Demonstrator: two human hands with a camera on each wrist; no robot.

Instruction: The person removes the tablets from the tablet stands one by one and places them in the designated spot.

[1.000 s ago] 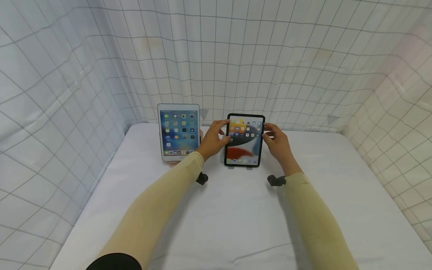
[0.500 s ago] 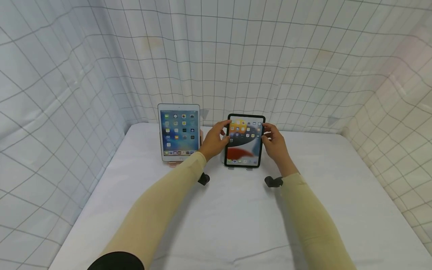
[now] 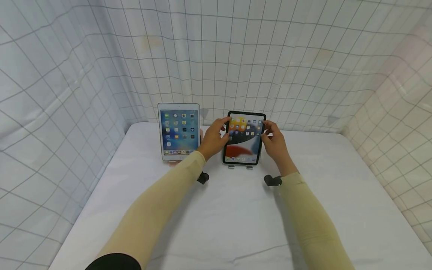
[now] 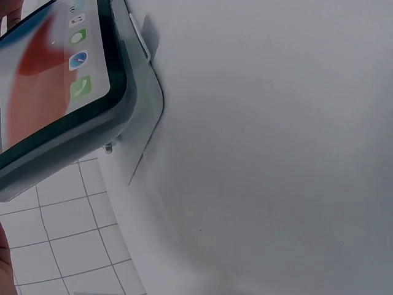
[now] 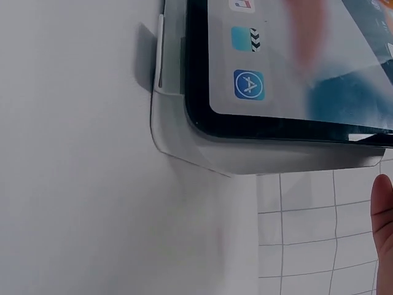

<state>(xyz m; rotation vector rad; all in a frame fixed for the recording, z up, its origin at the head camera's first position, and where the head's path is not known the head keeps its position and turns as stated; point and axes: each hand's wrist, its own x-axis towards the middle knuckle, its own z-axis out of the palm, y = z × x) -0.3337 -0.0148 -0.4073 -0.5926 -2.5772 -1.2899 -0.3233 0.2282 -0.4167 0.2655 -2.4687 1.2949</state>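
A tablet with a black bezel stands tilted back at the far middle of the table, its screen lit with app icons. My left hand pinches its left edge near the top, while my right hand pinches the right edge. Below its bottom edge show the two front lips of a pale stand. Both wrist views catch a lower corner of the tablet close to the stand. In the right wrist view, a digit of the right hand shows at the edge. The tablet's back is hidden.
Left of my left hand, a white-framed tablet with a lit screen leans on a pinkish stand. White cloth covers the table. Grid-patterned curtains hang at the back and both sides.
The black-bezel tablet has risen slightly and tilted a little, its bottom edge lifting from the stand's lips. Both hands keep hold of it. The white-framed tablet stays put.
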